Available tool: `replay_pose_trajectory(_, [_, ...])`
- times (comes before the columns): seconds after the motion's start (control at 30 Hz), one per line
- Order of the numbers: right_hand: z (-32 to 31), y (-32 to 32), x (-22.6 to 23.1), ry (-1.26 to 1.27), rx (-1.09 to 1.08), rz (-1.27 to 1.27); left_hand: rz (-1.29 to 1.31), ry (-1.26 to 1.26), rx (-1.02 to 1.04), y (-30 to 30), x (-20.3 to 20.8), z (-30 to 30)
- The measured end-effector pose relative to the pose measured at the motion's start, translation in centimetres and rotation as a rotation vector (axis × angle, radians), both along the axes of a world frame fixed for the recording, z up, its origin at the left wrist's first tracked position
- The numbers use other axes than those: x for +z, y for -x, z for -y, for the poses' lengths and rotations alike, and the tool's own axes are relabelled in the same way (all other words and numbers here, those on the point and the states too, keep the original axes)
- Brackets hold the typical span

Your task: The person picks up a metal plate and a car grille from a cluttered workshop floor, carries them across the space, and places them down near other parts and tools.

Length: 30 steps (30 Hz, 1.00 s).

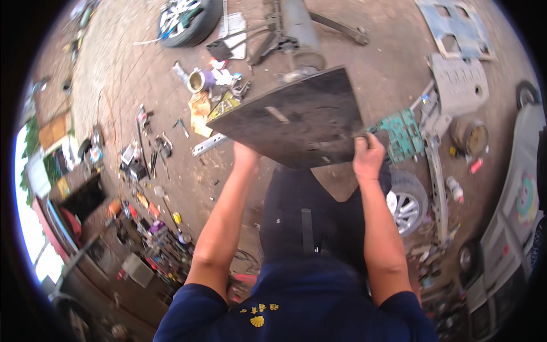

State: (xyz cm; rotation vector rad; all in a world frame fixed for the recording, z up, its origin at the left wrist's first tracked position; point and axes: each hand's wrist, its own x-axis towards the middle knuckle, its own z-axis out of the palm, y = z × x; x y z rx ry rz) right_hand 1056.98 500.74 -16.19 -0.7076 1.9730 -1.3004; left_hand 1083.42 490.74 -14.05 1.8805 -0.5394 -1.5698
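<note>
A dark, flat board (302, 122) with scuffs and pale marks is held up in front of my body, tilted, with its far edge higher to the right. My left hand (246, 156) grips its near left edge, and the fingers are hidden beneath it. At the near right corner my right hand (368, 155) is closed on the edge, with the thumb side uppermost. Behind the board stands a grey metal cylinder on splayed legs (302, 34), partly covered by it. A perforated metal bar (208, 145) lies beside my left hand.
A tyre with a rim (206, 25) lies at far left, a spoked wheel (409, 204) by my right forearm. Right of the board are a green moulded tray (405, 135) and metal panels (460, 82). Scattered tools (152, 149) cover the left ground. A vehicle (504, 228) stands at right.
</note>
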Motion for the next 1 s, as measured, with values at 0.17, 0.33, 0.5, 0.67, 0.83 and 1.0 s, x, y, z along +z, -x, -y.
replay_pose_trajectory(0.17, [-1.1, 13.4, 0.1, -0.252, 0.293, -0.296, -0.026, -0.096, 0.081, 10.9, 1.7, -6.7])
replay_pose_trajectory(0.33, [-4.8, 21.8, -3.1, -0.093, 0.362, -0.396, 0.056, 0.089, 0.139, 20.1, 3.2, -10.7])
replay_pose_trajectory(0.5, [-9.2, 23.3, -2.7, -0.333, 0.295, -0.352, 0.215, 0.162, 0.050, 21.1, 2.4, -16.5])
replay_pose_trajectory(0.67, [-12.9, 19.9, 1.3, -0.196, 0.539, -0.200, 0.014, -0.041, 0.063, 15.5, 1.3, -23.3])
replay_pose_trajectory(0.83, [-18.3, 8.7, 1.2, -0.185, 0.189, -0.029, -0.021, 0.177, -0.001, 6.8, 2.1, -21.3])
replay_pose_trajectory(1.0, [-21.6, -0.5, 0.3, -0.119, 0.003, -0.005, -0.061, 0.129, -0.098, 0.6, 3.2, -18.0])
